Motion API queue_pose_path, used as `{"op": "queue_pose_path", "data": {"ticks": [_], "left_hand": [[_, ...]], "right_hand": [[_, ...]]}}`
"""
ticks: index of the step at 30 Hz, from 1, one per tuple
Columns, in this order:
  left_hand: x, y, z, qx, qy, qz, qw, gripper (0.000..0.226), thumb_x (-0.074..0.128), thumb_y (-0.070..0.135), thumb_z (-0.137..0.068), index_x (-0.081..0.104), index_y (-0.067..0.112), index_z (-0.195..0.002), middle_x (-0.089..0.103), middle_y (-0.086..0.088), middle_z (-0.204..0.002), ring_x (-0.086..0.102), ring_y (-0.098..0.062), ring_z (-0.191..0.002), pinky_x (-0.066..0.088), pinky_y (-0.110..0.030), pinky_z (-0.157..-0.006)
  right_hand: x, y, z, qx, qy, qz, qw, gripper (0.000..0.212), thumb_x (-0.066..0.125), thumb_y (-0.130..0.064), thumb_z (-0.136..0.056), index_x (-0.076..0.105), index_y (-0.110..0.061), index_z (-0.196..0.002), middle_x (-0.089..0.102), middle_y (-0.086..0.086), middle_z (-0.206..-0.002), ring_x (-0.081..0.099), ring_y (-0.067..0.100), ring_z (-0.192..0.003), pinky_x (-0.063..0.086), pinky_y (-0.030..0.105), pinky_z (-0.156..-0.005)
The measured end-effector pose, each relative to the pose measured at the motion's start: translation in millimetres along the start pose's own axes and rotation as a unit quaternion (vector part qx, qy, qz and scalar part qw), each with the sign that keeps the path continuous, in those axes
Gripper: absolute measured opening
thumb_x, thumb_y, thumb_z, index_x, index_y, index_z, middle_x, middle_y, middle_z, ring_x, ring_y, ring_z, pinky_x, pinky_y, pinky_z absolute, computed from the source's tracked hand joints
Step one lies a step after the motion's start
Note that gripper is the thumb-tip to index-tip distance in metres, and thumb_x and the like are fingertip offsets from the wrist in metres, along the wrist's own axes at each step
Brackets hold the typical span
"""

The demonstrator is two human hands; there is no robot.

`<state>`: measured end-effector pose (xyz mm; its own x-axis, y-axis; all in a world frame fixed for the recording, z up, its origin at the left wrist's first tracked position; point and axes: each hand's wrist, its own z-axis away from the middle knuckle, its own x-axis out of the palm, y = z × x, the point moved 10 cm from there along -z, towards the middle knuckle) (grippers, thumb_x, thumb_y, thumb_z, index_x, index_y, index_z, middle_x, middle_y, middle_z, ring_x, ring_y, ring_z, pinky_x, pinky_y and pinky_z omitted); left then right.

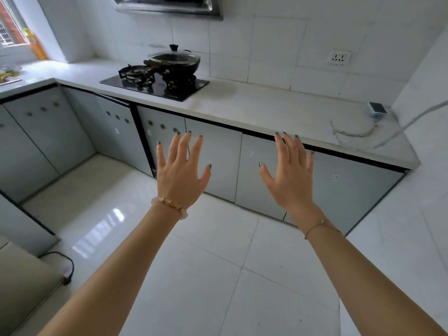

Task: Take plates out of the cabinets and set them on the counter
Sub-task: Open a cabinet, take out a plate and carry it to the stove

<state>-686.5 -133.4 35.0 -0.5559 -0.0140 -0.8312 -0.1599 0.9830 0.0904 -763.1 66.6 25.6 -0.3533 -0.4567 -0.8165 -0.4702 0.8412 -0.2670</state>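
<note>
We stand in a home kitchen: a gas hob (155, 81) with a lidded wok (175, 59), tiled walls (278, 49), counter (266, 105), cabinets (218, 163).

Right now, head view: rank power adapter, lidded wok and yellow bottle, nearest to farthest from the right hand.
From the right hand:
1. power adapter, at the right end of the counter.
2. lidded wok, on the stove.
3. yellow bottle, far left.

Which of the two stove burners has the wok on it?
The right burner, the one nearer the wall socket: the lidded black wok sits on it. The left burner is bare.
</note>
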Motion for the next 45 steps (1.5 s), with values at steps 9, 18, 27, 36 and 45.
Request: {"op": "queue_pose_path", "data": {"ticks": [9, 18, 27, 36, 45], "left_hand": [[42, -62, -46, -0.059, 0.007, -0.002, 0.998, 0.060, 0.057, 0.037, -0.086, 0.044, 0.009, -0.137, 0.042, -0.015, -0.143, 0.031, -0.035, -0.137, 0.012, -0.059, -0.111], [63, -217, -111, -0.132, 0.027, -0.047, 0.990, 0.061, 0.055, 0.038, -0.087, 0.040, 0.011, -0.139, 0.040, -0.013, -0.145, 0.028, -0.034, -0.138, 0.011, -0.059, -0.112], [49, -376, -149, -0.202, 0.036, -0.105, 0.973, 0.061, 0.055, 0.038, -0.088, 0.038, 0.012, -0.141, 0.036, -0.012, -0.147, 0.024, -0.032, -0.140, 0.011, -0.058, -0.113], [49, -488, -158, -0.273, 0.046, -0.152, 0.949, 0.060, 0.061, 0.034, -0.085, 0.043, 0.011, -0.137, 0.040, -0.013, -0.144, 0.029, -0.034, -0.138, 0.013, -0.061, -0.110], [77, -602, -189, -0.362, 0.059, -0.202, 0.908, 0.060, 0.065, 0.031, -0.081, 0.046, 0.011, -0.135, 0.044, -0.013, -0.141, 0.034, -0.034, -0.135, 0.019, -0.063, -0.107]], "right_hand": [[72, -31, -74, -0.054, -0.031, -0.015, 0.998, 0.066, 0.044, -0.041, -0.091, 0.023, -0.015, -0.148, 0.026, 0.005, -0.153, 0.014, 0.026, -0.144, 0.013, 0.055, -0.114], [175, -157, -173, -0.138, -0.058, -0.052, 0.987, 0.065, 0.047, -0.039, -0.090, 0.025, -0.014, -0.147, 0.027, 0.005, -0.153, 0.015, 0.025, -0.144, 0.015, 0.056, -0.114], [257, -312, -262, -0.212, -0.046, -0.102, 0.971, 0.065, 0.047, -0.038, -0.089, 0.028, -0.013, -0.146, 0.035, 0.009, -0.149, 0.024, 0.029, -0.141, 0.021, 0.060, -0.109], [328, -424, -324, -0.277, -0.054, -0.165, 0.945, 0.064, 0.050, -0.038, -0.089, 0.031, -0.013, -0.145, 0.033, 0.009, -0.149, 0.023, 0.029, -0.142, 0.019, 0.061, -0.109], [423, -530, -405, -0.357, -0.084, -0.211, 0.906, 0.064, 0.050, -0.039, -0.089, 0.031, -0.014, -0.145, 0.032, 0.008, -0.148, 0.024, 0.027, -0.139, 0.017, 0.061, -0.111]]}}
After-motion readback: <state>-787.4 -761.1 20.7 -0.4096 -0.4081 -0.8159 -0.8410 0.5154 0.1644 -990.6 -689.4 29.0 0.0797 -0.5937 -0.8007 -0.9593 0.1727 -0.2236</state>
